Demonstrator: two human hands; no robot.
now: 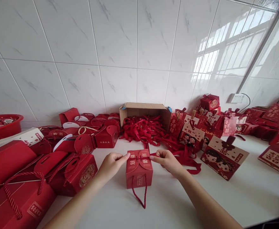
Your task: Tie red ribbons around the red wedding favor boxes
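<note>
Head: left grip [114, 161], right grip [166, 160] pinched closed on ribbon [139, 158].

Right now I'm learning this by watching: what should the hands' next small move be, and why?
Perhaps draw the ribbon gently outward: the left hand and right hand seem to pinch it at opposite sides of the box, and it crosses where the top flaps meet, so an even pull may snug it. Whether it is knotted is too small to tell.
</note>
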